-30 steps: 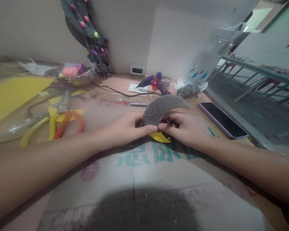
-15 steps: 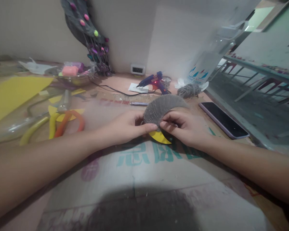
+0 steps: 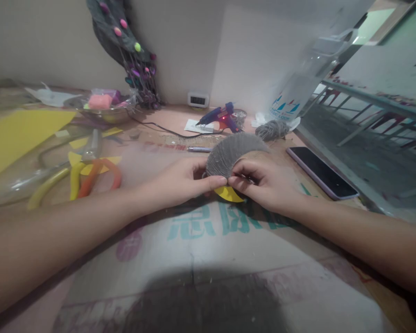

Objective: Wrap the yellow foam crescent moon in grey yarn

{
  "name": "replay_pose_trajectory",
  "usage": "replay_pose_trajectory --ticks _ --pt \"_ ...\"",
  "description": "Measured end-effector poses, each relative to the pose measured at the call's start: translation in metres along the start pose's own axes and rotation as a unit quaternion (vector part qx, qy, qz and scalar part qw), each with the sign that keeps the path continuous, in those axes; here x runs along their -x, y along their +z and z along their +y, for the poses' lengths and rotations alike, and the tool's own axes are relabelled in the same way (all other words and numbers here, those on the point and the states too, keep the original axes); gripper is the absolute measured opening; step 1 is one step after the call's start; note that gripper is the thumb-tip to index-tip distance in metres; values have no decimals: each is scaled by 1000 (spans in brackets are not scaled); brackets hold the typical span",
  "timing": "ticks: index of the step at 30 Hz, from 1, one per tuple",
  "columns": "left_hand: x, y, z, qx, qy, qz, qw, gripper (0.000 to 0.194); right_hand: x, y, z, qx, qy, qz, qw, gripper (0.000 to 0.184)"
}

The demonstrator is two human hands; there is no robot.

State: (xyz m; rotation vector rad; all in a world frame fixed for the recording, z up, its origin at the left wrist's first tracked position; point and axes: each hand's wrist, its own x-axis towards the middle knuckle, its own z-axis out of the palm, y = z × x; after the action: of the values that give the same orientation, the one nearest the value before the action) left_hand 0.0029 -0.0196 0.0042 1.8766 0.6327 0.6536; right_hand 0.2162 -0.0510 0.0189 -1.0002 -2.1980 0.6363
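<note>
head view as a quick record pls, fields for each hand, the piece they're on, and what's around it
left hand: holds the gray crescent near its lower end, thumb in front
right hand: fingers at the crescent's inner edge; exact grip hard to see
crescent: wrapped in gray strands, with a yellow lower end
behind it: pen; blue glue gun, red light on; gray yarn
right side: phone, screen dark
left side: orange-handled tool
</note>
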Motion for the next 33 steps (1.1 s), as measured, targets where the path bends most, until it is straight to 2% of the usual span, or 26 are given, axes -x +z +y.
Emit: replay_pose_trajectory --ticks 4,17,21,24,28,33 --pt "0 0 1 3 -6 -2 1000 22 0 -1 -1 6 -7 0 1000 15" --pt "-1 -1 0 27 -2 -1 1000 20 2 0 -6 -25 51 12 998 12" --pt "0 -1 0 16 2 -10 1000 20 1 0 -6 18 39 23 999 13" --pt "0 -1 0 -4 5 -6 1000 20 0 0 -4 57 3 25 998 15" --pt "-1 0 -2 -22 11 -1 1000 22 0 1 0 52 -11 22 998 12" --pt "-1 -1 -2 2 1 -6 1000 22 1 2 2 48 -3 19 999 7"
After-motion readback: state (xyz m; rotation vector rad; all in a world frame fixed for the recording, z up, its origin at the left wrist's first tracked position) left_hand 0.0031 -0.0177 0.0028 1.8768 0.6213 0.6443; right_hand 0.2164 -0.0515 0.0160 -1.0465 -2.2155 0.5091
